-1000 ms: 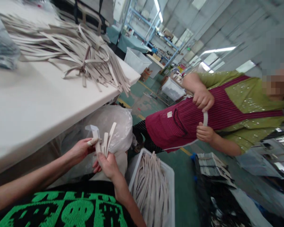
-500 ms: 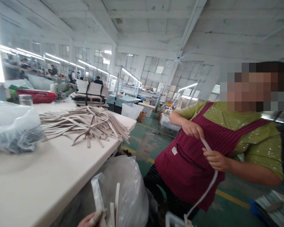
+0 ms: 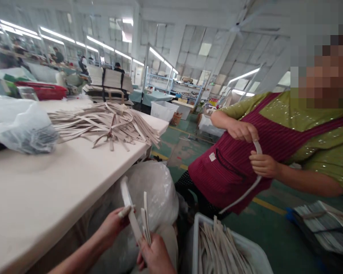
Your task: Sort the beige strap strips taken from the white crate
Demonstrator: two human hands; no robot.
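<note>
The person's left hand (image 3: pixel 116 225) is closed to a narrow pinch on a wide pale strip (image 3: pixel 127 194), holding it partway along, and one digit of that hand wears a pale wrap. The strip slants, its upper end leaning toward the bench (image 3: pixel 60 190), its lower end meeting the fingers of the right hand (image 3: pixel 157 251). The right hand is also closed, gripping a few narrow strips (image 3: pixel 145 217) that stand up from it, just beside the wide one; whether it clasps the wide one firmly as well cannot be told. Both hands are beside the bench edge, in front of a translucent plastic bag (image 3: pixel 160 186) bulging below the bench. To the right of the hands, a pale bin (image 3: pixel 196 232) holds many loose strips (image 3: pixel 217 247), some poking above its rim. On the bench, near its far corner, lies a tangled heap of strips (image 3: pixel 114 123), with a plastic bag of dark contents (image 3: pixel 25 125) to its left and a strapped stack (image 3: pixel 108 82) behind it. Across from the person, a co-worker in a burgundy apron (image 3: pixel 217 171) holds a long pale strip (image 3: pixel 257 148) between two hands, its free end hanging toward the bin. A tied bundle (image 3: pixel 322 222) sits farther right.
</note>
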